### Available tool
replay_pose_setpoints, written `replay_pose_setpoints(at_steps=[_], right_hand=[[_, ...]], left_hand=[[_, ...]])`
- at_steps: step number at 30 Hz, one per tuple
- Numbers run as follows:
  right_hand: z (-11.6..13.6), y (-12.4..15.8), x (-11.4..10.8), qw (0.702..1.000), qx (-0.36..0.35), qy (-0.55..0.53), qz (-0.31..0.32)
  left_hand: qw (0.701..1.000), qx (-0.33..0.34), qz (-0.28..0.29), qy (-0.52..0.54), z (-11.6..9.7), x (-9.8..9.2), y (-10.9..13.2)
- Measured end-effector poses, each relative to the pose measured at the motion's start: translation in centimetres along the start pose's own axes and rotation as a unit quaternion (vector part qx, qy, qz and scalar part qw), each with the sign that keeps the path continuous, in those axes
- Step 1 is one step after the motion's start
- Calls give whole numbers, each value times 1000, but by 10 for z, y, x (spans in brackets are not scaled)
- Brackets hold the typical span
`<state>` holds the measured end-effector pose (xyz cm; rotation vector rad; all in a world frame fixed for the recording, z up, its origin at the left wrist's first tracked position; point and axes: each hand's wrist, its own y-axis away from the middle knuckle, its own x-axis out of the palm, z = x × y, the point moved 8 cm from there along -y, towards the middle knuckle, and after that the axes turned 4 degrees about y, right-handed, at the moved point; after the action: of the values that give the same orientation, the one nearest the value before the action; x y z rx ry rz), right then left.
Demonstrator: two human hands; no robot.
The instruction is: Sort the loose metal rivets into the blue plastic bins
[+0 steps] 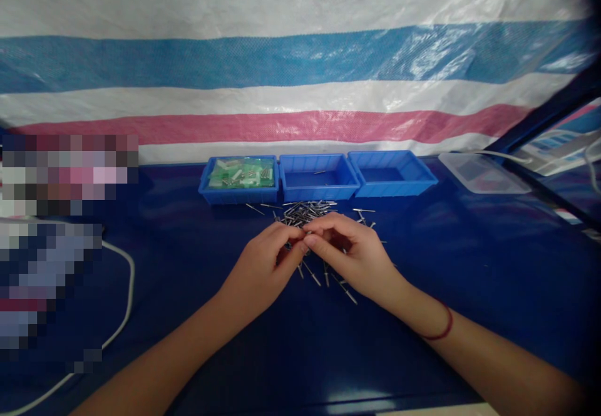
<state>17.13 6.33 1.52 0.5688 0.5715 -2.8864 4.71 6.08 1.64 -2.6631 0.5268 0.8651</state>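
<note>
My left hand point(263, 256) and my right hand point(354, 250) meet fingertip to fingertip, each closed in a pinch. A small metallic bit, which looks like a blind rivet point(308, 234), shows between the fingertips; most of it is hidden. Right behind and beneath the fingers lies a loose pile of silvery blind rivets point(310, 210), with thin pins and thicker ends. Several stray rivets point(345, 289) are scattered on the near side of the pile, below my right hand.
Three blue bins stand in a row behind the pile: the left bin point(238, 198) holds green-tinted plastic bags of parts, the middle bin point(319, 191) a few loose pieces. Beside the right bin point(399, 187) lies a clear plastic lid point(486, 175). A white cable point(131, 278) curves along the left.
</note>
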Motion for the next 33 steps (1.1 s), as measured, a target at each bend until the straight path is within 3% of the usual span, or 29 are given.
replay_pose_setpoints(at_steps=[3,7,12,16,19,23,26,29,33], right_hand=[[2,1,1,1000,-1,15,0],[13,1,2,997,-61,53,21],[17,-1,-2,990,-104,90,20],[17,-1,2,985,-126,113,37],[9,-5,0,989,-89,115,14],[-24,-18,-32,985,43,77,-146],[-46,-27,-55,968,88,43,-231],[-62,-33,-64,965,118,6,-233],[-66,-29,-63,971,124,-35,-201]], left_hand=[[1000,3,-3,0,0,0,-1],[1000,9,-3,-5,0,-1,0],[998,19,-45,-34,-2,-12,0],[997,20,-49,-50,-5,-18,0],[997,12,-55,-53,-5,-21,0],[997,-3,-61,-48,-2,-22,-1],[997,2,-46,-55,-1,-19,-2],[996,16,-32,-82,0,-17,-2],[986,25,-11,-166,3,-25,-4]])
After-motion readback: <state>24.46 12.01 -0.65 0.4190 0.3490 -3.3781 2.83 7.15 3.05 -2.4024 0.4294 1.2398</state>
